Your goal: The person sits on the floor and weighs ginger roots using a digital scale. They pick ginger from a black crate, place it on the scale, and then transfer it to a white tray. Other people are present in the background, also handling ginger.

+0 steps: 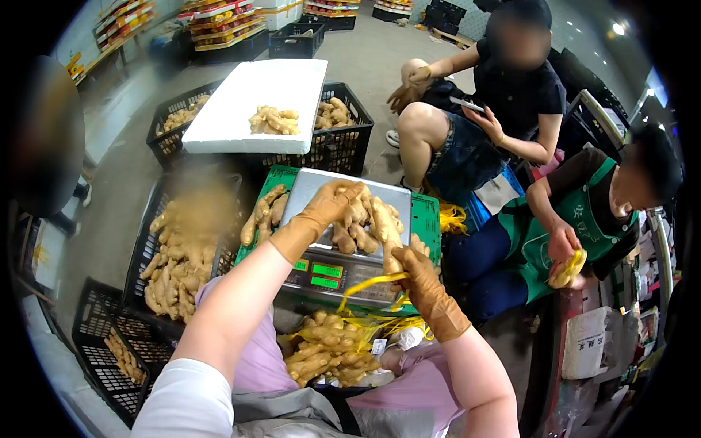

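A digital scale [306, 189] with a metal plate and lit green displays stands on a green plastic crate [432, 219]. Ginger roots [358, 232] are heaped on its plate. My left hand [323, 211], in a tan glove, rests with bent fingers on the upper left of this heap; whether it grips a piece is unclear. My right hand [424, 284], gloved alike, holds a long ginger root [386, 227] by its lower end, with a yellow mesh strip [375, 282] by its fingers. Yellow net bags of ginger [328, 350] lie between my knees, below the scale.
Black crates of ginger [181, 274] stand at the left and behind the scale. A white foam lid [263, 82] bearing ginger lies across the rear crates. At the right sit two people, one with a phone [467, 104], one in a green apron [580, 235] holding yellow netting.
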